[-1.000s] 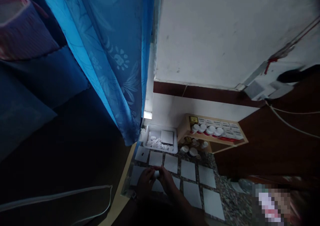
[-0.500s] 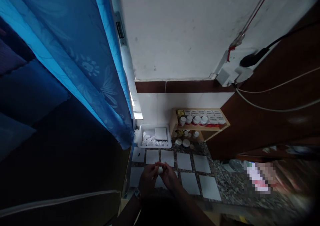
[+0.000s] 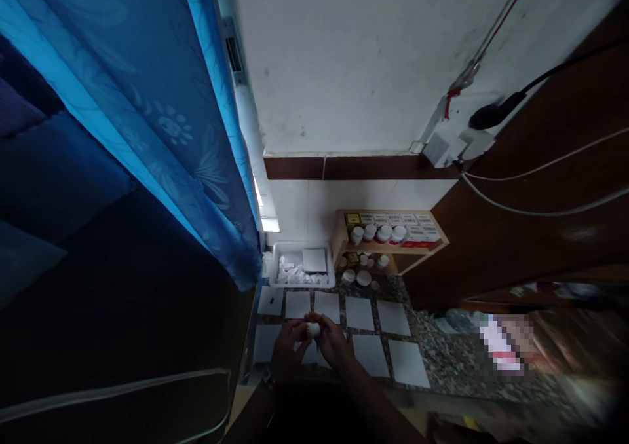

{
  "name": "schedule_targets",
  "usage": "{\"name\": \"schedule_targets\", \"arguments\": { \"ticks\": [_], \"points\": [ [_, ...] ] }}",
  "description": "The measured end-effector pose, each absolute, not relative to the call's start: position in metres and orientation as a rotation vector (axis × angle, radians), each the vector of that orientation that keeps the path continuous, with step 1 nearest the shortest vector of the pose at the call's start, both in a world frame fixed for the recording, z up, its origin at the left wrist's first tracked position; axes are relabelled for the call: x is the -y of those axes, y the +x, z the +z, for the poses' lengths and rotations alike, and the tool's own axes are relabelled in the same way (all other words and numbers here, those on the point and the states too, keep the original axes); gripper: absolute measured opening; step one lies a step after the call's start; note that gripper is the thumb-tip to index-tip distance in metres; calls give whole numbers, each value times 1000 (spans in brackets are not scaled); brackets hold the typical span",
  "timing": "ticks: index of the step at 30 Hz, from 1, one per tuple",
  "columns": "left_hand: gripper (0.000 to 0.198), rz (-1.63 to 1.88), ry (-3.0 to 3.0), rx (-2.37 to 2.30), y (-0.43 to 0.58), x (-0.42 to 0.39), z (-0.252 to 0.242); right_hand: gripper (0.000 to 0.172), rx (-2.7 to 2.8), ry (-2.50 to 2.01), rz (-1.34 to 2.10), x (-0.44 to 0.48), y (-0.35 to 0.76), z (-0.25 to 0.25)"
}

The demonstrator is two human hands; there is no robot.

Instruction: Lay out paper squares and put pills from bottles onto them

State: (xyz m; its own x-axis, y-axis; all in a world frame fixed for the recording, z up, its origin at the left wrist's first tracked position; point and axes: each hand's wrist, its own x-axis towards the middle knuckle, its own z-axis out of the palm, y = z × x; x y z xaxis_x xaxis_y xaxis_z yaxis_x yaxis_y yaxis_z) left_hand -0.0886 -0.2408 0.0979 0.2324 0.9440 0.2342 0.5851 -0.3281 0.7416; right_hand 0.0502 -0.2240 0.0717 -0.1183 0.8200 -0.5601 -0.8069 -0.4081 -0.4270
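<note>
A small white bottle (image 3: 313, 330) is held up between my two hands, above the sheets of white paper. My left hand (image 3: 289, 347), with a watch at its wrist, pinches it from the left with curled fingers. From the right, my right hand (image 3: 332, 342) has its fingers wrapped round the far side. Dark marks show on the bottle, too small to read. Square white papers (image 3: 359, 314) lie in two rows on the speckled counter beneath; my hands partly cover those in the middle. A tiny dark item (image 3: 272, 300) rests on the far-left sheet.
Behind the papers stands a white tray (image 3: 273, 265) with folded paper pieces. A wooden shelf (image 3: 417, 250) beside it carries boxes and white-lidded jars (image 3: 384, 234). A blue curtain (image 3: 196, 136) hangs at left; a plastic bottle (image 3: 459, 321) lies at right.
Both hands have shifted slightly, and the bottle has turned between the fingers so that more of its side shows. The view has tilted a little.
</note>
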Motion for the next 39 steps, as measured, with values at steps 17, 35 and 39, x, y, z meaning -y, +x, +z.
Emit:
{"name": "schedule_targets", "arguments": {
  "ticks": [17, 35, 39],
  "points": [
    [24, 1092, 2287, -1349, -88, 232, 80, 18, 17, -911, 1691, 219, 51, 86],
    [21, 995, 2210, -1427, -85, 240, 89, 19, -32, -915, 1716, 223, 46, 73],
    [23, 988, 2258, -1351, -80, 233, 99, 18, -59, -881, 1726, 222, 49, 74]
  ]
}}
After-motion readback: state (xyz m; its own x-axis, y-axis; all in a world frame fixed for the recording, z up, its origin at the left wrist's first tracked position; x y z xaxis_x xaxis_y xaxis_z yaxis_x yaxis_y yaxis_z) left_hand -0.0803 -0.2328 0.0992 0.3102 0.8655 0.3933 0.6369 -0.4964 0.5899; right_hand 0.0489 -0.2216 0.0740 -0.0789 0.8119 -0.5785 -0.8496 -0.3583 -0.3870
